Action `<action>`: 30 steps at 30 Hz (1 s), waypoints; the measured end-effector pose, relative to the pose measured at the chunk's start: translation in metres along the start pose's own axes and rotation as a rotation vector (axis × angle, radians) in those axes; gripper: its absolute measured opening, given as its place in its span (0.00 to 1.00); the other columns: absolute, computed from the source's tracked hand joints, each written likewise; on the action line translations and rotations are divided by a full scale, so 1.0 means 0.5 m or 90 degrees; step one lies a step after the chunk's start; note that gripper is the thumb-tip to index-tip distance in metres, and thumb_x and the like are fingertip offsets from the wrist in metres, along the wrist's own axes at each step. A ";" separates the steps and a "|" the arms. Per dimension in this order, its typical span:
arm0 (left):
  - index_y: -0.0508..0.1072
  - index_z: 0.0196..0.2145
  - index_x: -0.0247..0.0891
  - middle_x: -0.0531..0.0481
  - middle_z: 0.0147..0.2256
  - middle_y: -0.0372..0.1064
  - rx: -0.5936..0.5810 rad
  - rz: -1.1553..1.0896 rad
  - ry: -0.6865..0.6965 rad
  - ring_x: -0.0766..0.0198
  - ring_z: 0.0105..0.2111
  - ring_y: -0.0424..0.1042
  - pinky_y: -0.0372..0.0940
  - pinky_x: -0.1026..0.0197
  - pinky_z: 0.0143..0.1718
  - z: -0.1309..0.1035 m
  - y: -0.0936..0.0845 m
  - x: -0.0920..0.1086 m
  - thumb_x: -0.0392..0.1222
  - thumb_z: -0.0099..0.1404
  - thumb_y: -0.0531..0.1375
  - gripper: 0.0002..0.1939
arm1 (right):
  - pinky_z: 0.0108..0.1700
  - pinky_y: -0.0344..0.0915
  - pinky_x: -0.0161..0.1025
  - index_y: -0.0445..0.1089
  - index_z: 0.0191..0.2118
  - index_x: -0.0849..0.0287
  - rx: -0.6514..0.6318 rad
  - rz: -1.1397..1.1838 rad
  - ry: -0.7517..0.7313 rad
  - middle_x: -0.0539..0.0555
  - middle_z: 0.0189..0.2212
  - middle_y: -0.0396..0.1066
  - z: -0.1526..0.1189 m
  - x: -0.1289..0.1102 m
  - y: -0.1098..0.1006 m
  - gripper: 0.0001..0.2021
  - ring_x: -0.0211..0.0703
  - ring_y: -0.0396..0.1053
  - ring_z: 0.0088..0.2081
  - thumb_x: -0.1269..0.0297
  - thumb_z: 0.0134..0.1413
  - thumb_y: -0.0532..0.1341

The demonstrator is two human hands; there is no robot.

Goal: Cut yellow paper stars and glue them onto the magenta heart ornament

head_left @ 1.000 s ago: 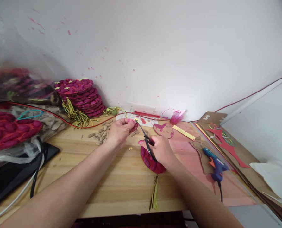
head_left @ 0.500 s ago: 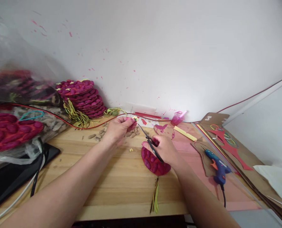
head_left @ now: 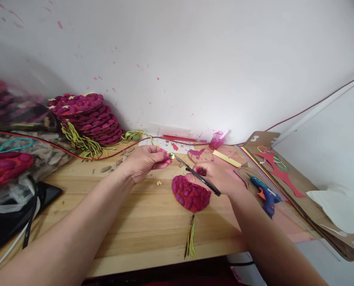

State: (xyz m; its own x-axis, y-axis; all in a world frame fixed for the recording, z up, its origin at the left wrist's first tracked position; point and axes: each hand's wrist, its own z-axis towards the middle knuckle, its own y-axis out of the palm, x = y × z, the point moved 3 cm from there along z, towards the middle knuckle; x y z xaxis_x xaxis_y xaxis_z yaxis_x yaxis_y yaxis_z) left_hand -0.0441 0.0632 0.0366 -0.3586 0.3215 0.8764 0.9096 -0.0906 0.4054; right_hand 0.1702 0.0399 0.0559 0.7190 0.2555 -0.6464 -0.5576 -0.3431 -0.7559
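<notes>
Between the thumb and fingers of my left hand is a small piece of yellow paper with a green mark on it. My right hand grips black-handled scissors, their blades pointing left and reaching the paper's edge. Below the scissors lies a round disc covered in magenta-painted lumps, with a yellow and dark yarn tassel hanging toward the table's front edge. A few tiny yellow scraps rest on the wood to its left.
A stack of magenta discs stands back left, beside plastic bags. A red cable crosses behind my hands. On the right lie a blue glue gun, a yellow paper strip and cardboard; a pink cup stands by the wall.
The scissors have turned flatter, and their tips have come to the yellow paper. My left hand has rotated slightly with the paper. The whole view has shifted a little.
</notes>
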 end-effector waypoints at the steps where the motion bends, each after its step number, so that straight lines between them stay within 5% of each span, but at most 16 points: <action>1: 0.73 0.23 0.30 0.46 0.24 0.76 -0.003 0.012 -0.010 0.68 0.25 0.75 0.73 0.69 0.30 -0.002 0.002 0.000 0.25 0.58 0.63 0.08 | 0.27 0.50 0.35 0.63 0.23 0.59 -0.014 -0.023 0.004 0.46 0.20 0.58 -0.007 -0.005 -0.008 0.21 0.36 0.54 0.24 0.45 0.51 0.63; 10: 0.74 0.22 0.29 0.48 0.23 0.75 -0.098 0.067 -0.064 0.68 0.23 0.75 0.73 0.70 0.29 -0.021 0.029 -0.008 0.25 0.52 0.69 0.07 | 0.25 0.45 0.35 0.61 0.23 0.58 -0.155 -0.157 0.056 0.44 0.20 0.53 -0.053 -0.027 -0.073 0.24 0.35 0.51 0.23 0.40 0.49 0.62; 18: 0.73 0.22 0.30 0.46 0.22 0.75 -0.130 0.083 -0.096 0.68 0.22 0.75 0.72 0.70 0.27 -0.025 0.038 -0.021 0.23 0.51 0.68 0.08 | 0.27 0.42 0.38 0.59 0.20 0.58 -0.199 -0.286 -0.001 0.45 0.19 0.50 -0.050 -0.030 -0.107 0.23 0.35 0.48 0.23 0.45 0.53 0.60; 30: 0.73 0.22 0.32 0.50 0.22 0.73 -0.192 0.143 -0.069 0.70 0.21 0.72 0.67 0.71 0.23 -0.019 0.031 -0.028 0.27 0.47 0.70 0.09 | 0.27 0.43 0.38 0.65 0.21 0.57 -0.180 -0.422 -0.044 0.46 0.17 0.56 -0.035 -0.038 -0.118 0.26 0.36 0.52 0.23 0.37 0.49 0.60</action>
State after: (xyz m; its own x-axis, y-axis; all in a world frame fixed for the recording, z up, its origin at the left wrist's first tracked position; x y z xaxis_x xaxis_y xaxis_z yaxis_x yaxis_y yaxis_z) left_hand -0.0272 0.0483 0.0330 -0.1186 0.3587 0.9259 0.8544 -0.4382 0.2792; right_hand 0.1965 0.0395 0.1147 0.8361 0.5436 -0.0740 0.1214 -0.3149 -0.9413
